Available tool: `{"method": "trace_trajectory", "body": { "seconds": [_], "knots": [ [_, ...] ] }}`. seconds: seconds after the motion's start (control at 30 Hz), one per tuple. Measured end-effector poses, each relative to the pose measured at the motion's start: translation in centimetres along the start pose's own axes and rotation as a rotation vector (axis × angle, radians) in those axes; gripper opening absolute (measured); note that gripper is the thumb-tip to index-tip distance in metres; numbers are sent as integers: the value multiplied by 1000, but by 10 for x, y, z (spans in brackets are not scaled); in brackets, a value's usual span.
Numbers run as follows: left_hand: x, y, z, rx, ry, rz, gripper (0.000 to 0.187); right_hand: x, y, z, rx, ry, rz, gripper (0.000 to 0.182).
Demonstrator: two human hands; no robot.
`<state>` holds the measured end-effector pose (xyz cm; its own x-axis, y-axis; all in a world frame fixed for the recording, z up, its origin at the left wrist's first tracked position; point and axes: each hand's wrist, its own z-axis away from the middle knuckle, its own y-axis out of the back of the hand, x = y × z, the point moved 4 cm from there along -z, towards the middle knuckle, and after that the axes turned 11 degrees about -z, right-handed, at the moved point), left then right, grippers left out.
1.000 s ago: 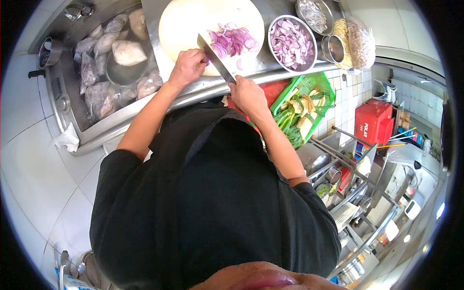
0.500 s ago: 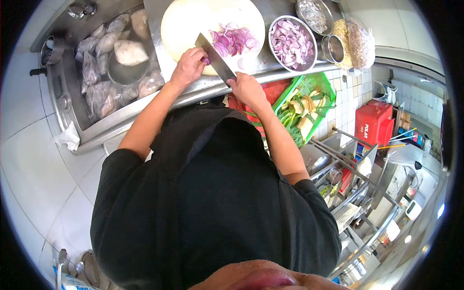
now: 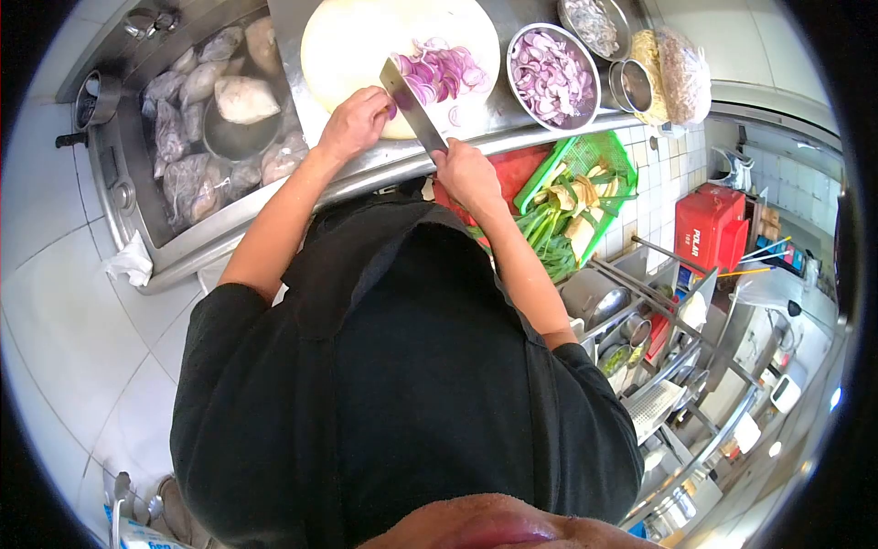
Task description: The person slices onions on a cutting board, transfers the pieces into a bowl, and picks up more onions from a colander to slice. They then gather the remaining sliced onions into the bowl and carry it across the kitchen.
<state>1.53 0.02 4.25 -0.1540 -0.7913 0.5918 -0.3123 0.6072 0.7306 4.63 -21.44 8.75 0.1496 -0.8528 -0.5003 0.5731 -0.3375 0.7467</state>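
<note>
My right hand (image 3: 465, 169) grips the handle of a cleaver (image 3: 413, 105), whose broad blade slants up and left over the round cutting board (image 3: 352, 50). Just left of the blade, my left hand (image 3: 358, 119) has its fingers curled around a small piece of purple onion (image 3: 391, 111), mostly hidden by the fingertips. Sliced purple onion (image 3: 444, 71) lies in a loose pile on the board, right of the blade. A metal bowl (image 3: 508, 69) full of similar slices stands to the right of the board.
At left, a sink (image 3: 137, 197) holds bagged pieces of meat (image 3: 174, 133) and a pale piece (image 3: 245, 99) on a round pot. Further right are another bowl (image 3: 622, 27), a small metal pot (image 3: 631, 87) and filled plastic bags (image 3: 681, 78). Below the counter sits a green basket (image 3: 625, 169) of leafy vegetables.
The cleaver's tip has shifted slightly right, toward the sliced pile. Both hands stay close to where they were, with the same hold.
</note>
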Motion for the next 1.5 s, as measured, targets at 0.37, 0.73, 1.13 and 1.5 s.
{"method": "trace_trajectory", "body": {
  "seconds": [0.37,0.73,1.13,1.5],
  "knots": [
    [-11,-7,-6,67,-180,-47,13,-14,9,10,56,124,49,28],
    [-18,-15,3,124,-119,13,13,-18,1,13,57,96,78,27],
    [-17,-12,3,74,-87,23,11,-11,4,-7,3,86,41,32],
    [75,37,-46,-125,-370,-220,57,10,62,3,358,461,266,15]
  ]
}}
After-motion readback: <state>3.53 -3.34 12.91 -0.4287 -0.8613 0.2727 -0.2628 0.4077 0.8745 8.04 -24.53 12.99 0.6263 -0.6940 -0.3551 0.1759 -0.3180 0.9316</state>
